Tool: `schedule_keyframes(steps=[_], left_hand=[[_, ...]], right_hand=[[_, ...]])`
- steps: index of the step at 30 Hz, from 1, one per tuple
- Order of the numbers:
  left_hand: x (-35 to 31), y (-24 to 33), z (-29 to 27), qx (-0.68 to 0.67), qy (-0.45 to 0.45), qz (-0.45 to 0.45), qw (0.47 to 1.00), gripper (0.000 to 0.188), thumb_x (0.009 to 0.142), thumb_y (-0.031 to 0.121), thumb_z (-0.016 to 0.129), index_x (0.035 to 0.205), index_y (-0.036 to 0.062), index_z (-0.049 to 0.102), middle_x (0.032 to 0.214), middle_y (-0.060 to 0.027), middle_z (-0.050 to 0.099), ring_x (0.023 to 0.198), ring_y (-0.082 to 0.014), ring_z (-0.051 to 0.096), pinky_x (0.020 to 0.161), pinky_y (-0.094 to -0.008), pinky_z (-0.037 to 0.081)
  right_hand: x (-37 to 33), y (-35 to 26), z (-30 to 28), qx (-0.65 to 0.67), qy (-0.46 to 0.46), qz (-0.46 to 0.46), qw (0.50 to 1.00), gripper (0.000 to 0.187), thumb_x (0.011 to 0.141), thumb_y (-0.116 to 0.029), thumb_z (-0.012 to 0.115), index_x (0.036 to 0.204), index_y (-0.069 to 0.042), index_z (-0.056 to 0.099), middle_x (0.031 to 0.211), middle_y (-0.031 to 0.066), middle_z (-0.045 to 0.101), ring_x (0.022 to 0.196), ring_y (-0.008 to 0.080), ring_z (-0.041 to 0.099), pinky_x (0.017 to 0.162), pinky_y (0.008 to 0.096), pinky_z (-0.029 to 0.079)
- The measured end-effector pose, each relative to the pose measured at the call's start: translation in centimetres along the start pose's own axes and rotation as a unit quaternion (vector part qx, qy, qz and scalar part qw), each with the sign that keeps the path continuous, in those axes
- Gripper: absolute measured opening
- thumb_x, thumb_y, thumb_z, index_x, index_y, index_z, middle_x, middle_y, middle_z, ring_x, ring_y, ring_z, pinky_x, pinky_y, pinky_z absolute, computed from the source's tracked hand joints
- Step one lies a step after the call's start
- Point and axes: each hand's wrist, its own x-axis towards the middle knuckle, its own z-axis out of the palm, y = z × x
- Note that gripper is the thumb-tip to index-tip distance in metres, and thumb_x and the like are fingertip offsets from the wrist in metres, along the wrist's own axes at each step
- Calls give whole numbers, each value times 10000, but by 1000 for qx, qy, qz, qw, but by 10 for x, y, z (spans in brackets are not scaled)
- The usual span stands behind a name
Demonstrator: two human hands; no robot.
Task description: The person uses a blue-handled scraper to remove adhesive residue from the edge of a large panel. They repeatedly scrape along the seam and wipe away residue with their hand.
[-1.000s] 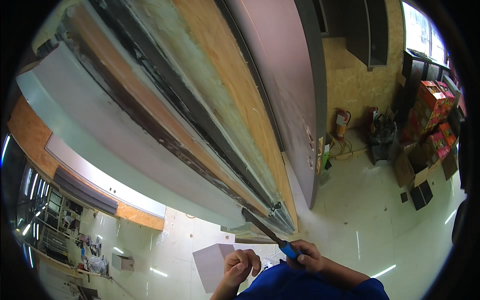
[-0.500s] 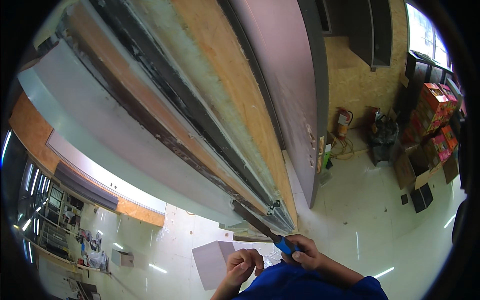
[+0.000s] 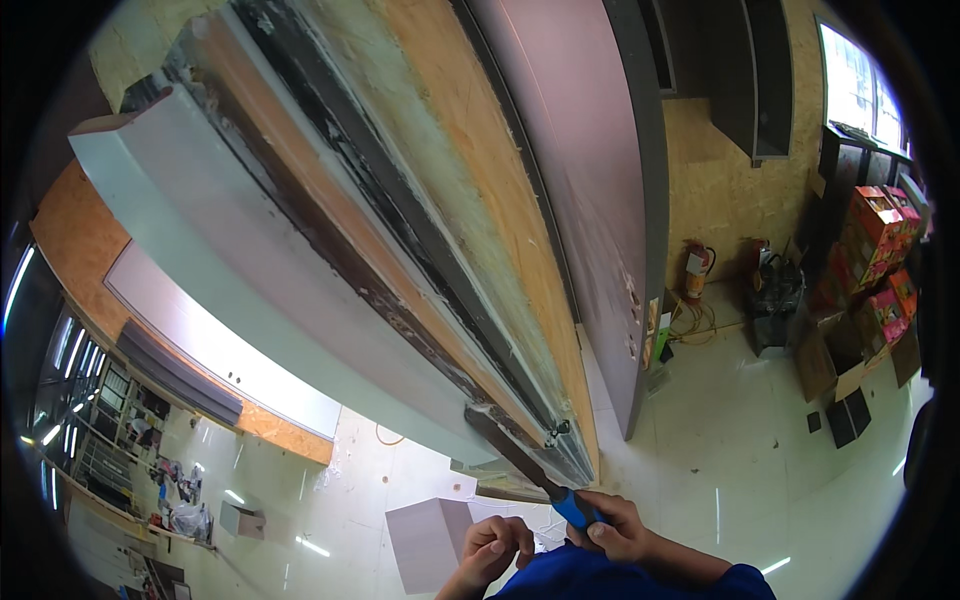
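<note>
My right hand [image 3: 613, 527] is wrapped round the blue-and-black handle of a file [image 3: 512, 450]. The file's long, flat, dark blade points up and left, its tip touching the lower end of a tall layered panel edge. That edge has a dark brown strip [image 3: 380, 302], an orange-brown strip, a black metal channel [image 3: 408, 225] and a plywood face [image 3: 470, 140]. White residue sticks along the strips. To the left of the file, my left hand [image 3: 497, 545] is held with curled fingers and nothing visible in them. It is apart from both file and panel.
A pale curved board [image 3: 260, 270] forms the panel's left side. Right of it stands a pinkish door [image 3: 580, 150] with cutouts. A grey box [image 3: 428, 540] sits on the floor near my left hand. Farther right are a fire extinguisher [image 3: 697, 272] and cardboard boxes [image 3: 832, 352].
The view has shifted slightly, so the panel and room appear lower and farther right. The file stays at the same part of the panel, still in my right hand. My left hand remains curled.
</note>
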Motion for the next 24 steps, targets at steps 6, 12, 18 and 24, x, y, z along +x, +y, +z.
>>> schedule_keyframes(steps=[6,12,18,24], left_hand=[[2,-2,-1,-17,-18,-23,999,219,974,212,528,842,46,473,918,-201,564,675,-225,515,627,-335,426],[-1,-6,-9,-31,-35,-36,998,208,992,217,525,870,53,487,948,-209,570,742,-236,541,659,-309,454],[-3,-10,-2,15,17,-11,1000,308,962,299,602,814,59,479,799,-157,556,577,-201,509,498,-287,433],[-5,-10,-16,-19,-12,-71,997,211,992,234,532,875,64,491,915,-183,563,716,-217,539,643,-298,439]], right_hand=[[0,-4,11,20,16,17,1000,545,997,-218,500,1460,35,362,838,83,615,695,145,541,686,295,471],[9,-36,25,3,30,-4,1000,547,1013,-236,455,1478,25,332,817,107,605,597,107,483,592,277,426],[-4,-34,23,-62,32,16,997,543,1006,-208,461,1489,1,330,818,95,621,584,108,496,573,273,426],[2,-47,41,36,65,18,997,549,1003,-269,503,1457,13,378,743,64,582,545,110,487,518,267,388]])
